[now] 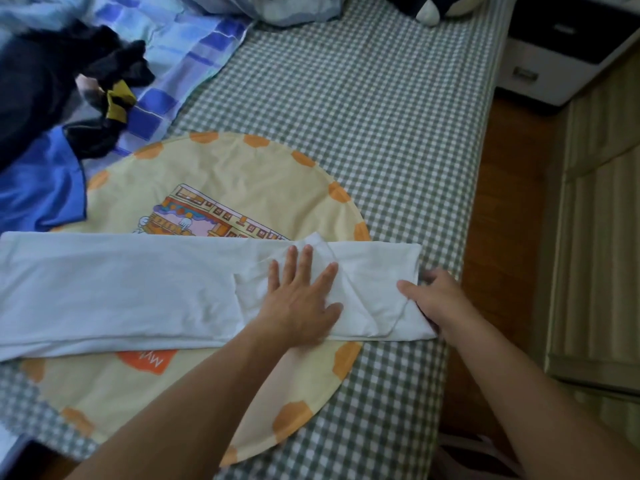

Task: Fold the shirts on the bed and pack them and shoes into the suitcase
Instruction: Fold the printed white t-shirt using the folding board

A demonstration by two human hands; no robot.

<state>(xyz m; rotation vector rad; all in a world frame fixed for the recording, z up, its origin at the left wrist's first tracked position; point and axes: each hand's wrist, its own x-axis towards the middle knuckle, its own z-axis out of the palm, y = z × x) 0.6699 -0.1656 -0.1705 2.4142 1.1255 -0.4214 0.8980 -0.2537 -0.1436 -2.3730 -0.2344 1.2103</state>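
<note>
The flat, spread-fingered left hand (304, 299) is pinning the long, narrow-folded white cotton shirt (121, 292) while the right hand (436, 299) is pinching its end, likely to fold it over.

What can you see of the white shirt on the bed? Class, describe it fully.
The white shirt looks like soft, thin cotton, folded lengthwise into a long band lying flat across a round yellow cushion and the checked bedsheet. A folded-in sleeve shows near the middle. The left hand presses flat on it; the right hand pinches its right end in its grip.
</note>
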